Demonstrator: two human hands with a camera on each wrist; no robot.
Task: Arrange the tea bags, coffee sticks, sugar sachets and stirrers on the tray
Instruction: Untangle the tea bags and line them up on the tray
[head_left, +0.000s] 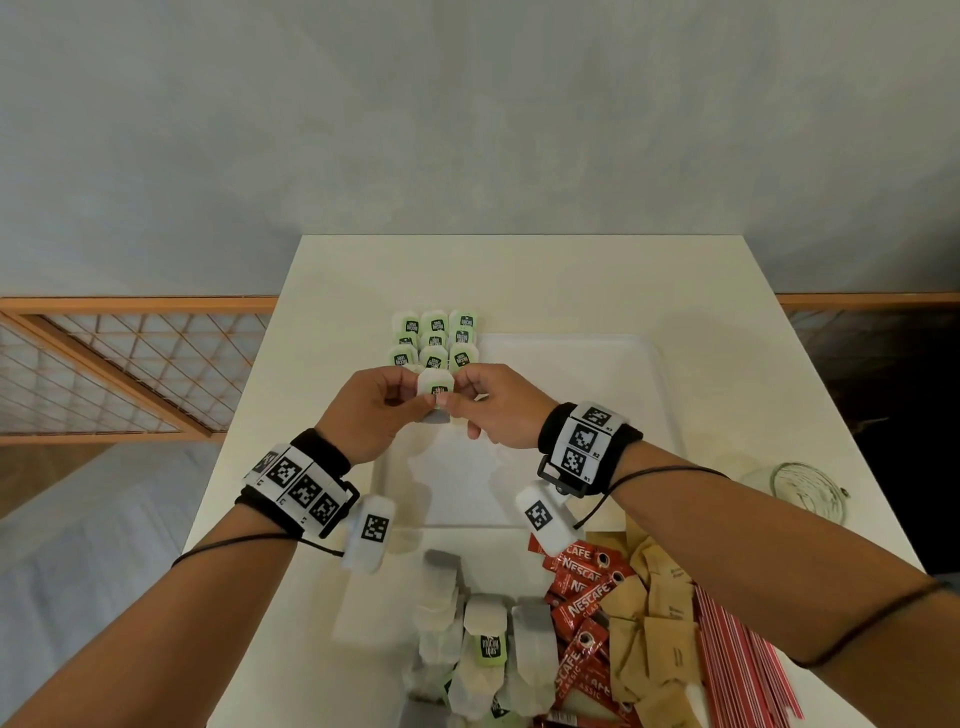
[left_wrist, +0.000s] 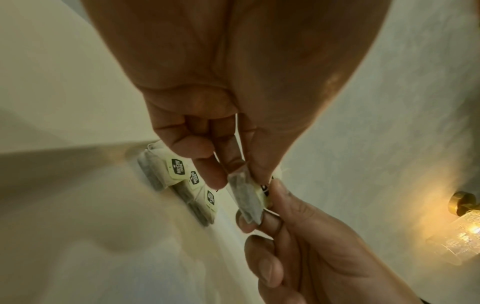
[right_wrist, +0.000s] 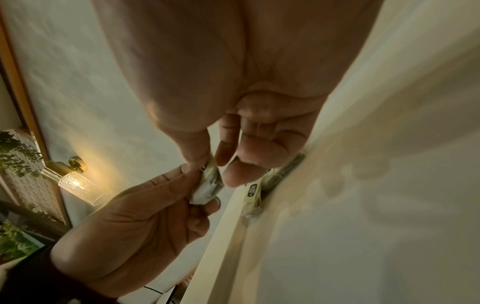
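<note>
Item: tea bag (head_left: 435, 388), held in the air above the tray (head_left: 613, 358) at its far-left part, pinched from both sides, left hand (head_left: 371, 410) and right hand (head_left: 501, 405) each by thumb and fingertips, probably to square it up before laying; laid tea bags (head_left: 434, 340), nine in three neat rows at the tray's far-left corner, labels up, likely the pattern to extend; loose tea bags (head_left: 483, 649), coffee sticks (head_left: 579, 608), sugar sachets (head_left: 654, 634) and stirrers (head_left: 737, 654), heaped on the table off the tray's near edge, awaiting their turn
</note>
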